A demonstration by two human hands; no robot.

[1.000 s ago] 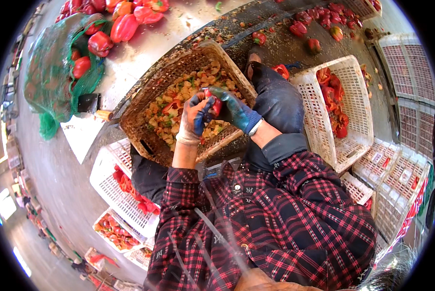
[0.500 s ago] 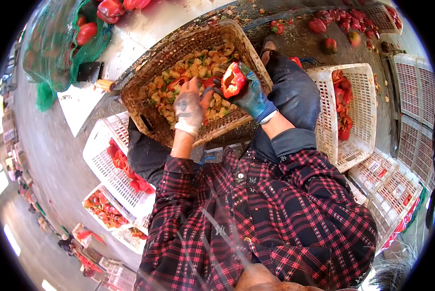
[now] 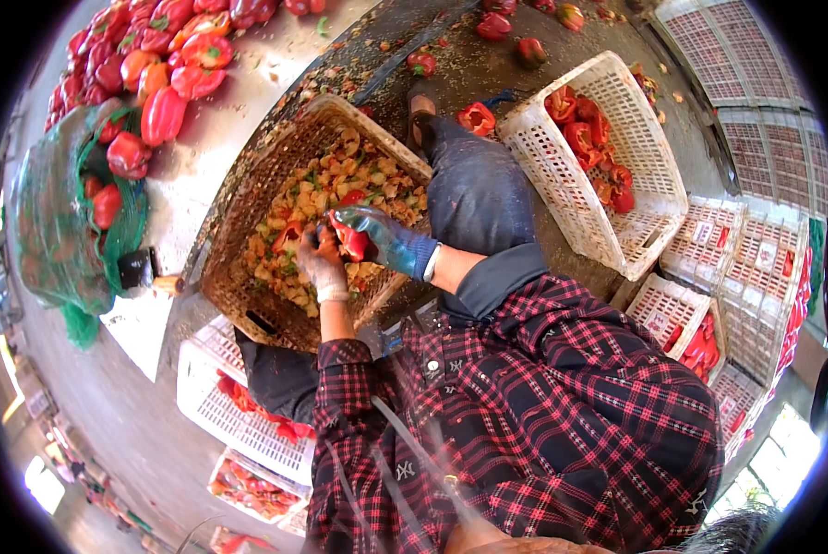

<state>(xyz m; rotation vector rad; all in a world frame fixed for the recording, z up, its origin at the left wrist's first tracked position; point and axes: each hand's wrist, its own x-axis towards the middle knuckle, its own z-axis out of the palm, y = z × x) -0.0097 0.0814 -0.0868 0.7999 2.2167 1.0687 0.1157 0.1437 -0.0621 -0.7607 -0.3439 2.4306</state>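
Observation:
In my right hand [image 3: 391, 246], which wears a blue-green coated glove, I grip a red bell pepper [image 3: 355, 244]. My left hand [image 3: 325, 270], in a pale glove with dark fingertips, is right beside the pepper's left side. Its fingers are curled in, and whatever is between them is hidden. Both hands are above a grimy brown plastic basket [image 3: 225, 277] tilted between my legs. Yellowish pepper cores [image 3: 289, 198] with green bits and some red pieces lie in it.
Cut red peppers [image 3: 585, 134] lie in a white crate [image 3: 562, 208] at my right. At my left stands another white crate [image 3: 248, 406]. Whole peppers [image 3: 165, 115] are heaped at upper left, near a green mesh bag [image 3: 49, 217] and a wood-handled blade [image 3: 139, 268].
The view has shifted, bringing the pepper heap into sight. My left hand, spread over the cores before, has come up to the pepper. My right hand has turned the pepper, whose cut opening faced up.

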